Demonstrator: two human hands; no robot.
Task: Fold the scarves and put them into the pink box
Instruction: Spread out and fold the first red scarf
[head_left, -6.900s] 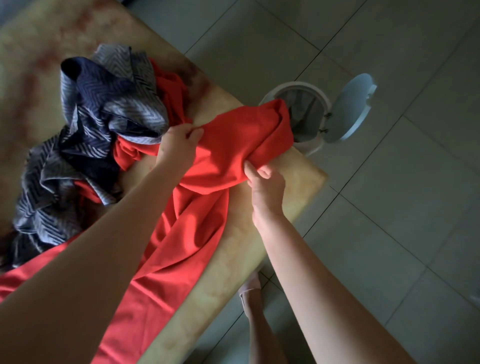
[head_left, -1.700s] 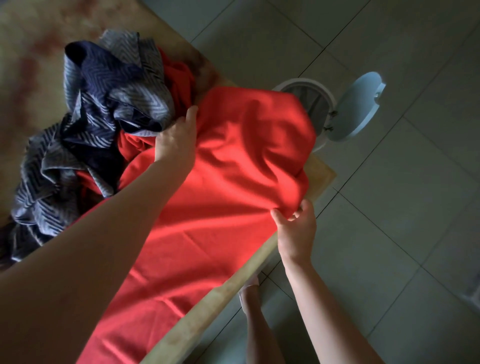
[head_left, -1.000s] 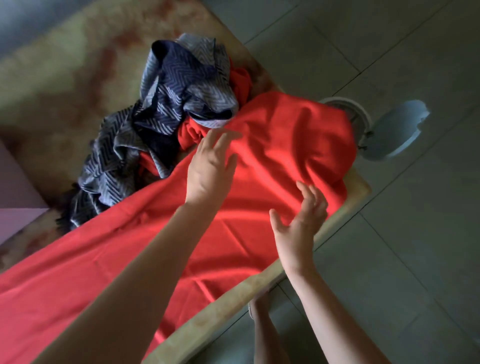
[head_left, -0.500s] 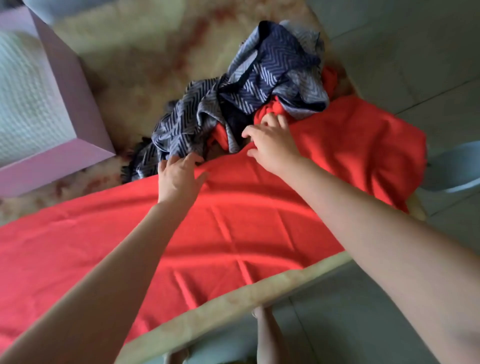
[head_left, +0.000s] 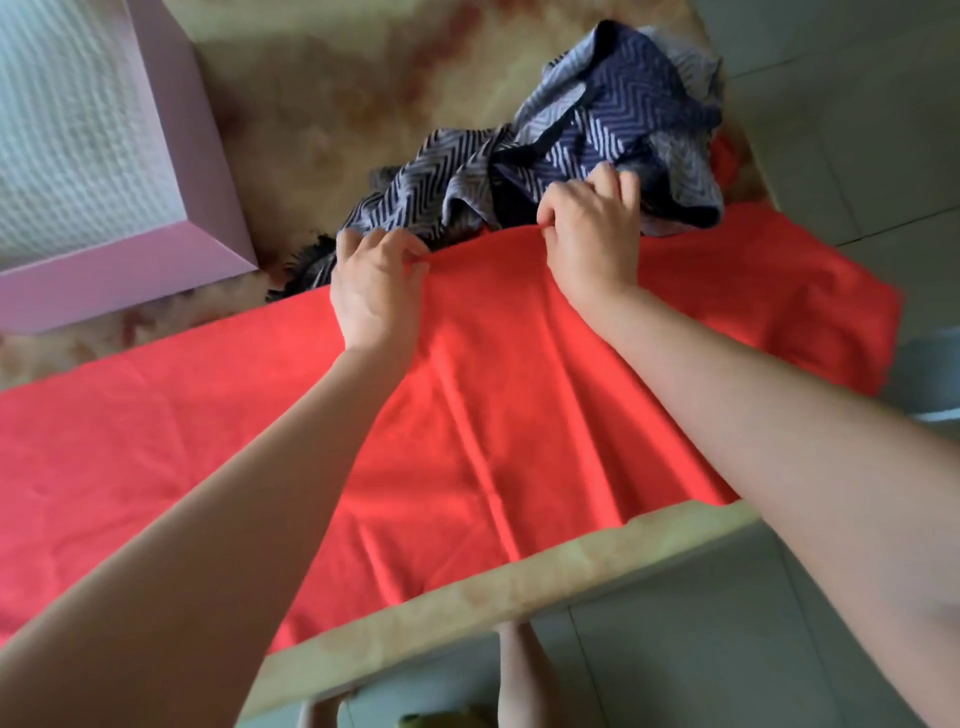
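Red smooth scarf (head_left: 467, 415) flat, left hand (head_left: 376, 291), right hand (head_left: 592, 234) pinching its far edge

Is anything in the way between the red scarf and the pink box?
Nothing visible blocks it. Both hands, left hand and right hand, already pinch the red scarf at its far edge. The pink box sits open at the far left, with bare table between. The blue zigzag scarf lies off to the right.

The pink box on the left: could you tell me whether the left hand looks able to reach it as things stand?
Probably yes. The left hand pinches the red scarf's far edge, and only bare table lies between it and the pink box; it would need to release first.
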